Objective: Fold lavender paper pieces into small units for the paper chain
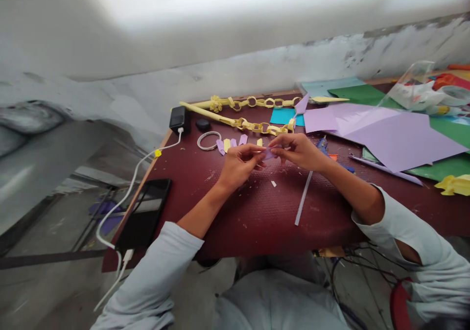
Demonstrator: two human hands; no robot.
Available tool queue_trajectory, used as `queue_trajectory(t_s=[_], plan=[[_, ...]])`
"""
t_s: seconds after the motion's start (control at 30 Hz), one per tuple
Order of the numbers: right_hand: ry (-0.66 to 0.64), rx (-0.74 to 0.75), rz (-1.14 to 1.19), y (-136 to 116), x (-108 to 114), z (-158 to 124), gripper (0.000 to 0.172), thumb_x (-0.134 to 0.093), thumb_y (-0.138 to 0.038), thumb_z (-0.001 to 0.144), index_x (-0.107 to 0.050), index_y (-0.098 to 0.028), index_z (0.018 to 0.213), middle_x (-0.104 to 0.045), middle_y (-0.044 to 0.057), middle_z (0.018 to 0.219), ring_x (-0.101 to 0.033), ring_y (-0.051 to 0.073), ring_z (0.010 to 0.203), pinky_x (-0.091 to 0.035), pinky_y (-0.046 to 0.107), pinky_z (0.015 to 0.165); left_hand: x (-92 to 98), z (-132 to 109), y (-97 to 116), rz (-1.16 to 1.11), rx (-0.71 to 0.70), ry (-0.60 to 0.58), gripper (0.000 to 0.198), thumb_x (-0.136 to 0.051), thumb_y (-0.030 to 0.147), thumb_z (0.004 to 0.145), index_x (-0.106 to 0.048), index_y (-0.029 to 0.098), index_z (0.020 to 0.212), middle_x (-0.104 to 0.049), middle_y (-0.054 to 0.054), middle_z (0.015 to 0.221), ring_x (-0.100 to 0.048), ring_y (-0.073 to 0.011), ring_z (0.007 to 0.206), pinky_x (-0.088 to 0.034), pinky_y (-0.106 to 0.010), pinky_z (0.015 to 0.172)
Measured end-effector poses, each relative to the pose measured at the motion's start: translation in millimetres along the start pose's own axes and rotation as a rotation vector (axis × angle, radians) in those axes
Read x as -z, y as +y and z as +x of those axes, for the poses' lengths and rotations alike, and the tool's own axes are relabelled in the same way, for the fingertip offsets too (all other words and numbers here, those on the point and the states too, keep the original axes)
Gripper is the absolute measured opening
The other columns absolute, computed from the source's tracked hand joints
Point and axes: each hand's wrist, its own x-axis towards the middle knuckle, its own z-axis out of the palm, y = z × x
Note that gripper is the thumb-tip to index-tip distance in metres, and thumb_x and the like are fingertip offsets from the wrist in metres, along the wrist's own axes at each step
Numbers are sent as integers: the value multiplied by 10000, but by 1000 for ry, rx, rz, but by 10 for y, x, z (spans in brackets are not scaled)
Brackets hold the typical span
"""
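Note:
Between my two hands is a small piece of purple paper [270, 152], held above the dark red table. My left hand [240, 166] pinches its left end, and my right hand [296, 151] pinches the other end with thumb and fingers. Just beyond my left hand lie several small purple and yellow paper pieces [226, 146] with pointed ends. A roll of white tape [209, 140] rests to their left. Partly hidden behind my right hand is a blue tool [322, 145]. A thin pale strip [303, 200] lies below my right wrist.
Yellow paper chains [264, 127] stretch along the back. Purple sheets [389, 134] and green sheets cover the right side. A phone [147, 212], a black charger [178, 119] and a white cable [134, 173] are at the left edge. A plain wall stands behind.

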Motion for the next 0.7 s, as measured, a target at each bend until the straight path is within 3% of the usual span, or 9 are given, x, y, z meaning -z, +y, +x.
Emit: queue_trajectory(t_s=[0.13, 0.37, 0.53, 0.7], plan=[[16, 22, 42, -2, 11, 0, 263, -857, -431, 1053, -828, -179, 1121, -791, 23, 903, -744, 109, 675, -595, 229, 589, -6, 1, 13, -21, -16, 9, 437, -984, 492, 887, -882, 168, 1161, -864, -78, 908, -841, -191, 739, -725, -321, 718], [18, -9, 33, 17, 63, 2, 280, -858, -438, 1050, -821, -171, 1121, -781, 15, 863, -732, 110, 650, -600, 236, 607, 23, 2, 16, -22, -1, -11, 510, -1024, 465, 840, -890, 161, 1226, -868, -78, 880, -850, -206, 763, -745, -357, 777], [-11, -19, 39, 11, 69, -1, 357, -975, -471, 935, -856, -208, 1144, -724, 1, 858, -667, 119, 681, -620, 248, 617, 10, -5, 6, -78, 8, -26, 449, -1029, 403, 843, -902, 173, 1206, -888, -79, 938, -848, -178, 764, -736, -322, 776], [-5, -35, 97, 41, 68, 8, 334, -978, -463, 928, -849, -205, 1095, -548, -65, 728, -630, 103, 609, -619, 242, 585, 13, -12, 8, -43, 24, -51, 518, -1039, 412, 820, -895, 169, 1254, -877, -75, 915, -834, -178, 748, -736, -338, 782]])
